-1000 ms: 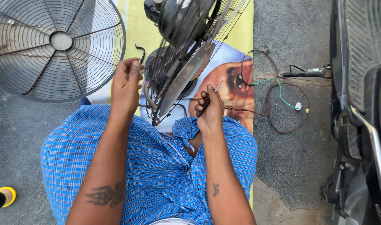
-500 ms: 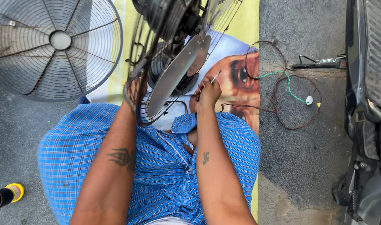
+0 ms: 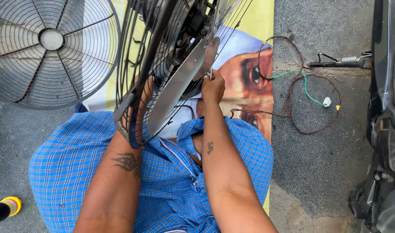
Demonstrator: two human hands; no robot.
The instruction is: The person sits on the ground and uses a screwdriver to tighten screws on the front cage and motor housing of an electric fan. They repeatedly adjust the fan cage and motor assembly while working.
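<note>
The fan [image 3: 171, 64] you are working on stands tilted over your lap, your right hand [image 3: 212, 86] pinched on a thin wire at its metal blade [image 3: 180, 84], your left hand [image 3: 143, 92] behind its cage with its grip hidden, a loose grille [image 3: 50, 47] lying left and tangled wires [image 3: 301, 90] right.

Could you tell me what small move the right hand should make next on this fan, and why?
Probably steady the fan blade: the right hand pinches something thin at its edge, while the left hand sits behind the tilted wire guard, apparently bracing it.
</note>
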